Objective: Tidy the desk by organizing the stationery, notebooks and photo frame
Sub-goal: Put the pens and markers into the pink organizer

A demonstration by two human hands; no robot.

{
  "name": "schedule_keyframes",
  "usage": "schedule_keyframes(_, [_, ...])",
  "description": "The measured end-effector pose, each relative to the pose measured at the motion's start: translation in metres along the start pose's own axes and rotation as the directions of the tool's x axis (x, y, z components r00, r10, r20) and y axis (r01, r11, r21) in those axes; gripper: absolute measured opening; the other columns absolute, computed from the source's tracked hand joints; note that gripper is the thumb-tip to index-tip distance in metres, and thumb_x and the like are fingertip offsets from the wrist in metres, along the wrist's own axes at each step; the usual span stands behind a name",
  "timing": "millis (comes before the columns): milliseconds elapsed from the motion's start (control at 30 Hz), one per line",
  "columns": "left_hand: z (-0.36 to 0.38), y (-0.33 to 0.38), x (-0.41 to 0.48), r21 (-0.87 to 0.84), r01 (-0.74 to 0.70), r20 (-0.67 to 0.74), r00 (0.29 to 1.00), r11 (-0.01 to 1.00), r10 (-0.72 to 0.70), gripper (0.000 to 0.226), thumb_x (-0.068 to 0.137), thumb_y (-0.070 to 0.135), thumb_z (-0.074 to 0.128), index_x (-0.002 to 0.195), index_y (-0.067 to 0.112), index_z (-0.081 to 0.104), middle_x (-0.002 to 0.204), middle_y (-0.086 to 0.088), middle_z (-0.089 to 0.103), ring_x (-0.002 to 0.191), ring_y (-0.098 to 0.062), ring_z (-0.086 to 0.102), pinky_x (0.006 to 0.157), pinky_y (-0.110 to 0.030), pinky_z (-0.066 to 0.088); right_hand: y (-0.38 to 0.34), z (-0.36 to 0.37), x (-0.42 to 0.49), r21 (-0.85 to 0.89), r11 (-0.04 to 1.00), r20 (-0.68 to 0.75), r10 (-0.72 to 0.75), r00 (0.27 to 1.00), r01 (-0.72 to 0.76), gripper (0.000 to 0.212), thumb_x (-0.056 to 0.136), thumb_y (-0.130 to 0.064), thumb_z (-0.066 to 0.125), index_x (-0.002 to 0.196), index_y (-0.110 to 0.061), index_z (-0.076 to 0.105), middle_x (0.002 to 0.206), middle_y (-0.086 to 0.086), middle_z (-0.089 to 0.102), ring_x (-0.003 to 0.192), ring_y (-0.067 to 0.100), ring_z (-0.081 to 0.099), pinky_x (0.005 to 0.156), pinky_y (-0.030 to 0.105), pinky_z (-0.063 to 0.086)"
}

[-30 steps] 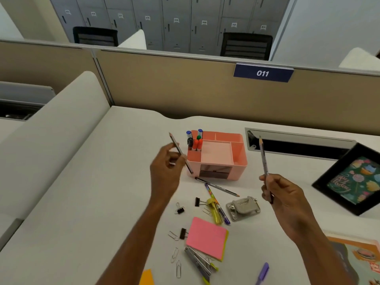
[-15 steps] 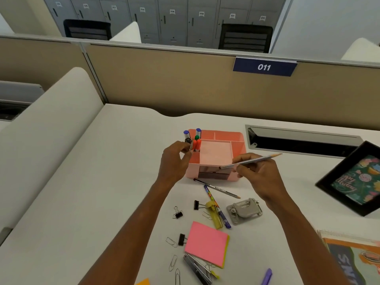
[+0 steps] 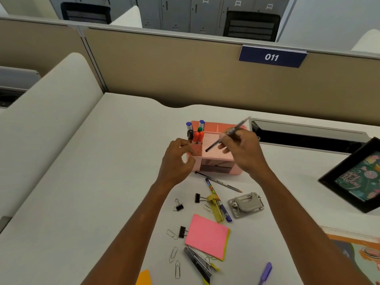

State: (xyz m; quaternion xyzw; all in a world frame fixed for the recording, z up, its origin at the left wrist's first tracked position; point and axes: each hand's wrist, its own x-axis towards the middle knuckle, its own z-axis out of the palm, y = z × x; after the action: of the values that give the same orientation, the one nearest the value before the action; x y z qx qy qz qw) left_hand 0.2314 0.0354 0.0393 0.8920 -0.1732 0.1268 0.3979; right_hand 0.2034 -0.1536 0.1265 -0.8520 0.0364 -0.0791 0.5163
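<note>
A pink desk organizer (image 3: 218, 168) stands mid-desk with several markers (image 3: 198, 133) upright in its left compartment. My right hand (image 3: 244, 153) pinches a grey pencil (image 3: 230, 132) slanted over the organizer, dark end down over the middle tray. My left hand (image 3: 176, 161) is at the organizer's front left corner, fingers loosely curled, nothing seen in them. A black photo frame (image 3: 329, 179) lies tilted at the right. A notebook (image 3: 349, 241) shows at the bottom right.
In front of the organizer lie a pencil (image 3: 220, 182), a patterned pen (image 3: 214, 192), a metal punch (image 3: 245, 204), pink sticky notes (image 3: 206, 236), binder clips (image 3: 178, 206), paper clips (image 3: 173, 254), a stapler (image 3: 197, 262) and a purple pen (image 3: 265, 272). A cable slot (image 3: 304, 138) opens at the back right.
My left hand brought its pencil to the organizer's left compartment and no longer shows it. My right hand swung its pencil from upright to slanting over the organizer.
</note>
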Motion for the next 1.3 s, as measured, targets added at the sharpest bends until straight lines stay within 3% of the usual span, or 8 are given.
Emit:
schedule_keyframes(200, [-0.001, 0.01, -0.032, -0.074, -0.014, -0.199, 0.98, 0.997, -0.001, 0.009, 0.077, 0.01, 0.062, 0.085, 0.008, 0.062, 0.088, -0.002, 0.055, 0.078, -0.011, 0.052, 0.065, -0.016, 0.044, 0.005, 0.04, 0.025, -0.201, 0.975, 0.007, -0.089, 0.996, 0.089, 0.023, 0.089, -0.022, 0.067, 0.106, -0.007, 0.069, 0.099, 0.006, 0.071, 0.086, 0.017, 0.065, 0.084, 0.035, 0.056])
schedule_keyframes(300, [0.01, 0.01, -0.053, -0.046, 0.067, 0.124, 0.99, 0.997, -0.061, 0.012, 0.084, 0.019, 0.06, 0.095, 0.017, 0.065, 0.081, 0.003, 0.062, 0.068, -0.01, 0.054, 0.064, -0.023, 0.044, 0.013, 0.047, 0.027, -0.25, 0.963, 0.091, -0.083, 0.992, 0.104, 0.023, 0.086, -0.027, 0.069, 0.102, -0.01, 0.072, 0.101, 0.003, 0.073, 0.089, 0.018, 0.065, 0.085, 0.04, 0.055])
schedule_keyframes(367, [0.023, 0.014, -0.055, 0.095, 0.099, 0.318, 0.94, 0.991, -0.125, 0.022, 0.089, 0.026, 0.055, 0.108, 0.021, 0.064, 0.094, 0.002, 0.068, 0.082, -0.016, 0.062, 0.075, -0.03, 0.049, 0.016, 0.048, 0.027, -0.272, 0.959, 0.16, -0.037, 0.986, 0.08, 0.023, 0.085, -0.028, 0.071, 0.101, -0.012, 0.074, 0.104, 0.002, 0.072, 0.089, 0.019, 0.064, 0.082, 0.037, 0.054])
schedule_keyframes(467, [0.047, 0.026, -0.049, 0.253, -0.108, 0.398, 0.917, 0.961, -0.002, 0.024, 0.091, 0.022, 0.049, 0.109, 0.015, 0.062, 0.11, -0.004, 0.062, 0.087, -0.029, 0.063, 0.071, -0.038, 0.051, 0.018, 0.046, 0.027, -0.297, 0.954, 0.226, 0.029, 0.974, 0.04, 0.02, 0.082, -0.028, 0.075, 0.094, -0.012, 0.074, 0.106, 0.003, 0.066, 0.095, 0.02, 0.059, 0.075, 0.029, 0.047])
schedule_keyframes(600, [0.067, 0.039, -0.04, 0.342, -0.329, 0.516, 0.849, 0.88, 0.116, 0.005, 0.077, 0.007, 0.063, 0.08, 0.009, 0.06, 0.1, -0.009, 0.06, 0.054, -0.03, 0.06, 0.042, -0.031, 0.039, 0.012, 0.03, 0.027, -0.304, 0.949, 0.272, 0.0, 0.962, 0.086, 0.025, 0.083, -0.039, 0.07, 0.095, -0.018, 0.075, 0.103, -0.005, 0.06, 0.09, 0.014, 0.052, 0.072, 0.027, 0.041])
schedule_keyframes(967, [0.083, 0.052, -0.023, 0.366, -0.513, 0.589, 0.774, 0.777, 0.233, 0.018, 0.059, 0.0, 0.079, 0.068, 0.008, 0.067, 0.079, -0.009, 0.064, 0.051, -0.026, 0.06, 0.039, -0.025, 0.036, 0.027, -0.024, -0.022, -0.145, 0.989, 0.122, 0.043, 0.992, -0.025, 0.011, 0.092, -0.026, 0.061, 0.095, -0.02, 0.07, 0.089, -0.013, 0.066, 0.073, 0.007, 0.059, 0.068, 0.022, 0.052])
schedule_keyframes(1100, [0.084, 0.052, -0.026, 0.384, -0.536, 0.575, 0.776, 0.752, 0.26, 0.023, 0.069, 0.0, 0.074, 0.088, 0.009, 0.063, 0.089, -0.007, 0.061, 0.065, -0.023, 0.062, 0.044, -0.029, 0.041, 0.035, -0.039, -0.044, -0.084, 0.996, 0.06, 0.044, 0.997, -0.039, 0.008, 0.091, -0.02, 0.063, 0.094, -0.021, 0.071, 0.081, -0.011, 0.067, 0.062, 0.006, 0.059, 0.055, 0.013, 0.046])
schedule_keyframes(1300, [0.044, 0.073, -0.037, 0.258, -0.449, 0.292, 0.88, 0.855, 0.374, 0.049, 0.057, -0.009, 0.075, 0.099, 0.009, 0.057, 0.091, -0.008, 0.063, 0.075, -0.023, 0.06, 0.045, -0.027, 0.043, 0.037, -0.073, -0.063, 0.058, 0.993, -0.103, 0.111, 0.988, -0.105, 0.01, 0.09, -0.013, 0.063, 0.088, -0.014, 0.073, 0.08, 0.0, 0.071, 0.058, 0.01, 0.058, 0.052, 0.022, 0.048])
